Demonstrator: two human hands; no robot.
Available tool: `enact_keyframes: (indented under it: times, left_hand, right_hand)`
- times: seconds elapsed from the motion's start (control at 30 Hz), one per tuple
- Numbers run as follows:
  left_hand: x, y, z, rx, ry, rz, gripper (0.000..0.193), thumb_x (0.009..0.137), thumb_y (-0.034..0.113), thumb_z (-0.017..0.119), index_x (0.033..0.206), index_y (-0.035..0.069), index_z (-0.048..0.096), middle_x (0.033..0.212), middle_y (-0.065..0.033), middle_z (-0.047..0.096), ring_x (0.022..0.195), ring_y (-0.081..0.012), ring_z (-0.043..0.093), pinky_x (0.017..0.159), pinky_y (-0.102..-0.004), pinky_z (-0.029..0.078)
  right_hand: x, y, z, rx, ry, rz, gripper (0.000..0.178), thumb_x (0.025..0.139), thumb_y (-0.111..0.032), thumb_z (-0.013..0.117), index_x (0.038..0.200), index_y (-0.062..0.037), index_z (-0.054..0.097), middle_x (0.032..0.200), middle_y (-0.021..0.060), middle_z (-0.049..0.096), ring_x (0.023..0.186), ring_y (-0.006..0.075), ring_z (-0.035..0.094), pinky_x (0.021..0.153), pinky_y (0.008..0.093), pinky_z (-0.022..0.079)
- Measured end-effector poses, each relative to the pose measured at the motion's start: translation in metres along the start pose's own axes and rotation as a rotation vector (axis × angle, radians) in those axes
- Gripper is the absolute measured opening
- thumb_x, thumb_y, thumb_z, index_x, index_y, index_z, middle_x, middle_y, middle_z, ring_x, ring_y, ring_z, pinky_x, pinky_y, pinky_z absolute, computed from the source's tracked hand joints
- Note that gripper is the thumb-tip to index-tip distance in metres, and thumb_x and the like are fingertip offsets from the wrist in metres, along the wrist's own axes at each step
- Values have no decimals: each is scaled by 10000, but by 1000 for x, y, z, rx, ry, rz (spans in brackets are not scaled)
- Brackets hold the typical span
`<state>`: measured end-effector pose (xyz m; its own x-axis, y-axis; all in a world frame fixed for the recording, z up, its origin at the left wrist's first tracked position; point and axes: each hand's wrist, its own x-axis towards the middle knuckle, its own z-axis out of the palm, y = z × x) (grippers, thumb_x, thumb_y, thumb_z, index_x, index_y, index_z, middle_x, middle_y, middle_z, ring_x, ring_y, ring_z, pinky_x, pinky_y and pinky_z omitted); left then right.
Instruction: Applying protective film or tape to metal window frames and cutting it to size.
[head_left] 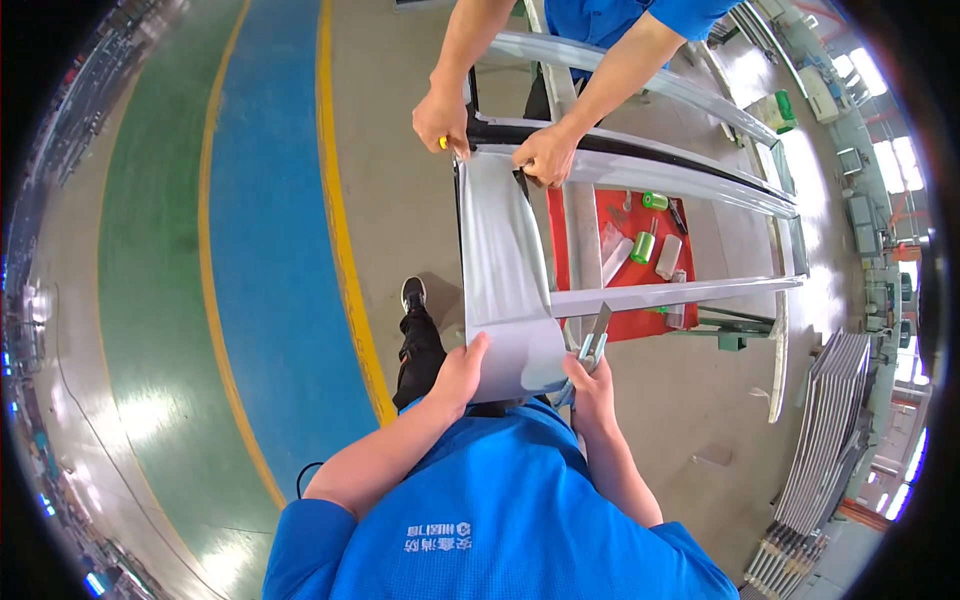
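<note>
A wide silver-grey film strip [500, 230] stretches from the frame's end down to a roll [515, 355] at my waist. The strip looks creased along its length. My left hand [460, 372] closes round the roll's left side, thumb on top, the other fingers mostly hidden. At the right side, my right hand [592, 392] holds a utility knife [592, 350] with its blade out and pointing away from me; this hand also rests against the roll's edge. A co-worker's two hands [440, 115] pinch the strip's far end against the frame.
A long metal frame [680, 292] with several pale bars runs to the right. Beneath it, a red table [640, 320] bears green-and-white rolls [643, 247]. Metal bars [830, 430] are stacked at the right. Blue and green floor lanes [270, 250] with yellow lines lie left.
</note>
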<state>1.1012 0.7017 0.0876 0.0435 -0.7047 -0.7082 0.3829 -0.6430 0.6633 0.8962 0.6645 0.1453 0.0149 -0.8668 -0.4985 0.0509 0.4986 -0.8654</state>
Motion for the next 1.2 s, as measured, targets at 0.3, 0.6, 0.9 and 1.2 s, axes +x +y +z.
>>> enact_keyframes:
  times: [0.3,0.6,0.9,1.2]
  left_hand:
    - [23,-8,-8,164,-8,-130,628,985,480,466,1119,-114,619,1088,-159,661,1009,-207,597,889,-322,442]
    - [40,-25,-12,260,46,-103,862,922,662,385,1045,-159,617,1032,-320,643,1055,-392,621,879,-414,468]
    - [37,-14,-12,641,21,-131,884,894,710,370,1066,-121,618,1077,-316,630,1080,-433,595,924,-447,460]
    - [37,-27,-15,507,21,-10,649,913,527,482,1092,-82,614,992,-300,654,996,-418,637,866,-453,485]
  right_hand:
    - [12,7,-2,-443,-6,36,263,907,-144,628,1132,-22,567,967,18,599,881,103,542,785,278,458]
    - [24,12,-1,-687,-46,9,333,855,-259,687,1034,-10,558,917,133,658,879,217,631,769,364,485]
    - [32,-41,26,-1237,-151,-286,281,849,-225,644,999,-42,493,911,220,632,878,417,615,737,472,498]
    - [52,-47,64,-1794,-585,-840,251,852,-307,648,979,-120,539,779,88,613,708,273,665,636,400,512]
